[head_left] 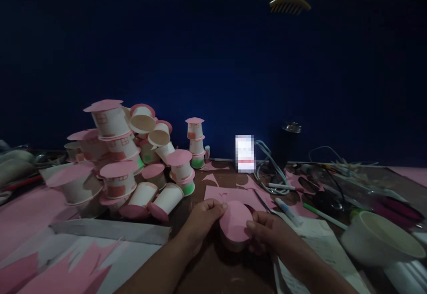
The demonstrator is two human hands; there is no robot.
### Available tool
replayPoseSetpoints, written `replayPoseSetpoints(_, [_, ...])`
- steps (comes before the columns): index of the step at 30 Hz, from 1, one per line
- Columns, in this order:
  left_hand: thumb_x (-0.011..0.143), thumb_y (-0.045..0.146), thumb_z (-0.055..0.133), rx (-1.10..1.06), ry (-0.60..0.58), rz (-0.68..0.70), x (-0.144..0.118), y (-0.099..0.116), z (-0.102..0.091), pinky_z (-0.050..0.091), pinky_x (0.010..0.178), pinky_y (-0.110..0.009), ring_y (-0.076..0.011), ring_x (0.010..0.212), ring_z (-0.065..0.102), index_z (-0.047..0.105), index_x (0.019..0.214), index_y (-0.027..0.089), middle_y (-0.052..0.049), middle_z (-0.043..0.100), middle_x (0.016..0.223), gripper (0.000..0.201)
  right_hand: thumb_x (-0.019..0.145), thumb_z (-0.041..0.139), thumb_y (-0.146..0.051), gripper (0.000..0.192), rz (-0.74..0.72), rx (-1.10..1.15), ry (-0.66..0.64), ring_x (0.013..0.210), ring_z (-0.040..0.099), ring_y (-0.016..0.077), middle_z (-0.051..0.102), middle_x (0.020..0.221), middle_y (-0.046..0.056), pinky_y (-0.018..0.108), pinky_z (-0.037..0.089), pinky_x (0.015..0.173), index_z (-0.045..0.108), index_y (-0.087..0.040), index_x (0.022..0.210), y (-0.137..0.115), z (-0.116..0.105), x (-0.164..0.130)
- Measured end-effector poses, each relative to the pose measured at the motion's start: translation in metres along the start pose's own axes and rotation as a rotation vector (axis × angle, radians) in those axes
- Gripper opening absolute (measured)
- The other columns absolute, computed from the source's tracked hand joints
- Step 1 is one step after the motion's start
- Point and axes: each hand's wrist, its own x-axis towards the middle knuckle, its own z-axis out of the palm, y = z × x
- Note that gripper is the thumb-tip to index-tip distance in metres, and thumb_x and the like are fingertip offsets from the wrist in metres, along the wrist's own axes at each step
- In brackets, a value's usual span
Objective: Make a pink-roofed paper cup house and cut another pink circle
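Over the brown table, a paper cup (235,244) is held with a round pink paper disc (236,223) covering its upturned end. My left hand (206,217) pinches the disc's left edge between thumb and fingers. On the opposite side my right hand (266,231) grips the disc and cup, its thumb lying on the pink paper. Most of the cup is hidden under the disc. Just behind it lies a cut pink paper sheet (213,193), and scissors (263,200) rest close to my right hand.
Several stacked paper cups (117,177) with pink tops and drawn windows crowd the left. A lit phone (244,154), a coiled cable (267,183) and a dark flask (287,147) stand behind. To the right are a glue tube (287,211), a green stick (325,216) and a white bowl (376,240).
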Motion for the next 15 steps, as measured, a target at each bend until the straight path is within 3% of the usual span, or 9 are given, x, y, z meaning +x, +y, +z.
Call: replayPoseSetpoints(15, [0.057,0.043,0.083,-0.048,-0.064,-0.055,-0.005,0.010,0.000,0.039,0.062,-0.022,-0.0090,0.061,0.050,0.056,0.068,0.014,0.002,0.058,0.066,0.040,0.069,0.073,-0.057,0.044,0.025,0.017,-0.003,0.048,0.053,0.0100,0.064,0.054,-0.002,0.021,0.034,0.049,0.051,-0.019,0.069,0.004,-0.004,0.002])
